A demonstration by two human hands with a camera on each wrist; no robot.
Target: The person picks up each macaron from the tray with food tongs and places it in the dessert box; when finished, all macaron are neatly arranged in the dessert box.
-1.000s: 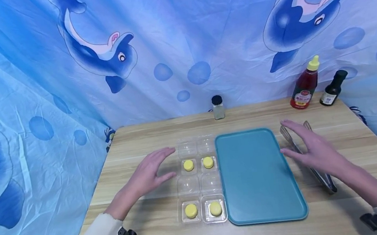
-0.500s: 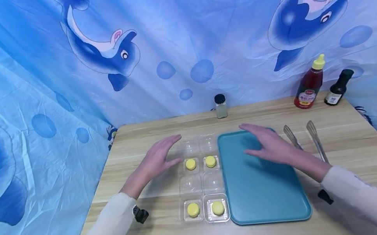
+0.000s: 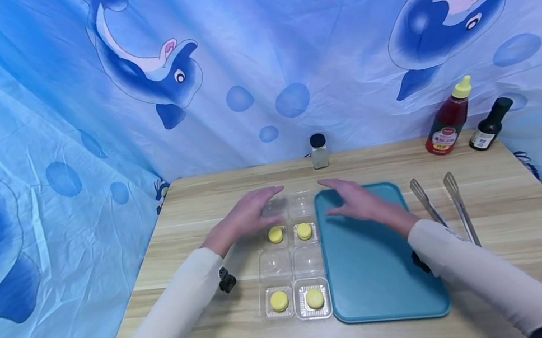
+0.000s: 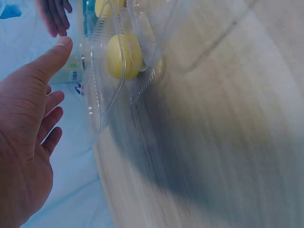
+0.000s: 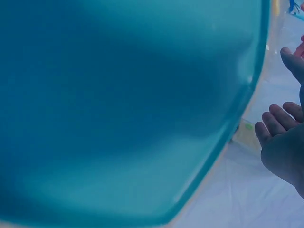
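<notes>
My left hand hovers over the upper left of the clear plastic boxes, its fingers extended and thumb apart, holding nothing. Above the upper left part of the blue tray is my right hand, empty too, with fingers loosely spread towards the left hand. The clear boxes have their lids folded back and form two columns left of the tray. Yellow macarons sit in them: an upper one, a lower left one and a lower right one. In the left wrist view, a macaron shows beside the thumb.
Metal tongs lie right of the tray, partly behind the right sleeve. At the back edge stand a small black-capped jar, a red sauce bottle and a dark bottle. A blue dolphin-print curtain hangs behind.
My right hand has moved left from above the tongs to over the tray. My left hand has shifted right and slightly away, over the boxes. The boxes and tray stay in place.
</notes>
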